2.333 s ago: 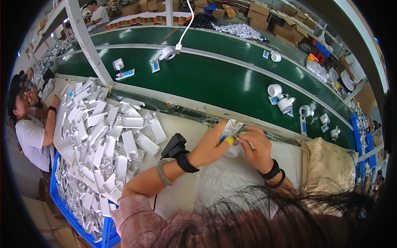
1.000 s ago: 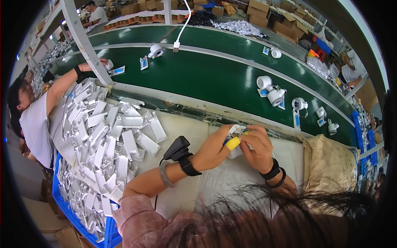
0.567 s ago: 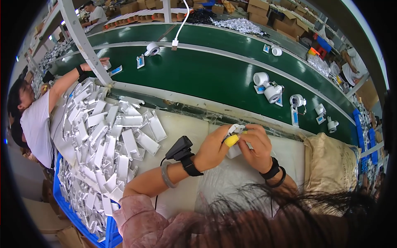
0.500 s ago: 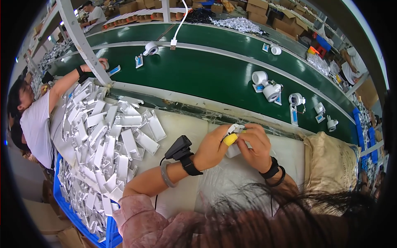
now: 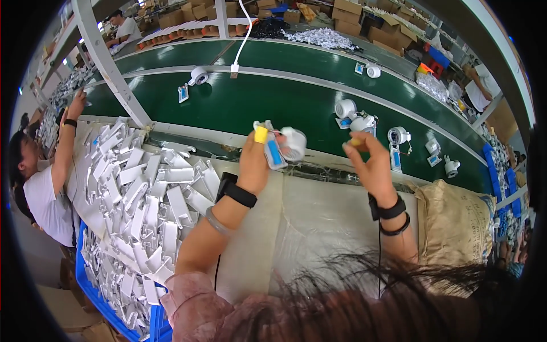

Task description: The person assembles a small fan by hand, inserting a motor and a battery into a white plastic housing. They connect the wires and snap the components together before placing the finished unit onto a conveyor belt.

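My left hand point(image 5: 254, 165), with a yellow wrap on a fingertip, grips a white lamp-like unit over the near edge of the green conveyor belt point(image 5: 285, 102). The unit has a flat white housing with a blue insert point(image 5: 274, 154) and a round white head point(image 5: 293, 143), blurred by motion. My right hand point(image 5: 371, 166) is apart from it, thumb and fingers spread with nothing visible between them. A yellow wrap shows at its fingertip too. Just beyond the right hand, similar white units point(image 5: 346, 108) lie on the belt, several with blue inserts.
White plastic housings point(image 5: 145, 194) are heaped at left, spilling over a blue bin point(image 5: 85, 268). A tan sack point(image 5: 456, 219) sits at right. A white cable point(image 5: 242, 48) hangs overhead beside a metal post point(image 5: 105, 62). A co-worker point(image 5: 48, 176) reaches toward the belt at far left.
My hands have separated. The left carried the unit forward and left to the belt edge; the right moved forward and right, opening. The co-worker's arm shifted left.
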Available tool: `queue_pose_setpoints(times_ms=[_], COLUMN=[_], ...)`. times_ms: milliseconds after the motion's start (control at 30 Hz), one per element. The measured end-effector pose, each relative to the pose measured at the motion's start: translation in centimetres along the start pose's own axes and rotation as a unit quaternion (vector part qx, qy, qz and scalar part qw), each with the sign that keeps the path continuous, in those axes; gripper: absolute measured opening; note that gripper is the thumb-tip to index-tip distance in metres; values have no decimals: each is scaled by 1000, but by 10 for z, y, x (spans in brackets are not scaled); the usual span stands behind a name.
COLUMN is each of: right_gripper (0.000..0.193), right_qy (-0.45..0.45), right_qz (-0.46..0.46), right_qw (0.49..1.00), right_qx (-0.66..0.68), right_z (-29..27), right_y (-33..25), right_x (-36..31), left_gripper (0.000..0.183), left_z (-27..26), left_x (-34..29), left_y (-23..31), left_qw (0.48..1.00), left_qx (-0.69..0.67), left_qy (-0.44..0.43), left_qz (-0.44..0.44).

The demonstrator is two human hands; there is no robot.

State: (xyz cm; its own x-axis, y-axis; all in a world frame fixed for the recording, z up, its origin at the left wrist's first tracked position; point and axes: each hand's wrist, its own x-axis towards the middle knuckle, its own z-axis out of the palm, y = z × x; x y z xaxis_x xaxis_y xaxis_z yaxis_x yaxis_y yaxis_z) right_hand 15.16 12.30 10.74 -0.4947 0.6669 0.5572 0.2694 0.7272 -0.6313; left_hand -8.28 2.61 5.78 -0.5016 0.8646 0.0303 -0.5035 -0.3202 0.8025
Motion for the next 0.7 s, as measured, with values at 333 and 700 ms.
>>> queue_pose_setpoints(times_ms=[333, 700], right_gripper=[50, 15], right_qy=[-62, -351], right_qz=[135, 240], right_qw=[941, 898], right_qx=[-303, 111], right_z=[7, -16], right_y=[153, 51], right_x=[97, 57], left_gripper=[44, 29], left_z=[-24, -22], left_x=[6, -9], left_y=[-23, -19], left_qw=[986, 956], left_qx=[115, 165], left_qy=[-49, -161], left_qz=[-114, -179])
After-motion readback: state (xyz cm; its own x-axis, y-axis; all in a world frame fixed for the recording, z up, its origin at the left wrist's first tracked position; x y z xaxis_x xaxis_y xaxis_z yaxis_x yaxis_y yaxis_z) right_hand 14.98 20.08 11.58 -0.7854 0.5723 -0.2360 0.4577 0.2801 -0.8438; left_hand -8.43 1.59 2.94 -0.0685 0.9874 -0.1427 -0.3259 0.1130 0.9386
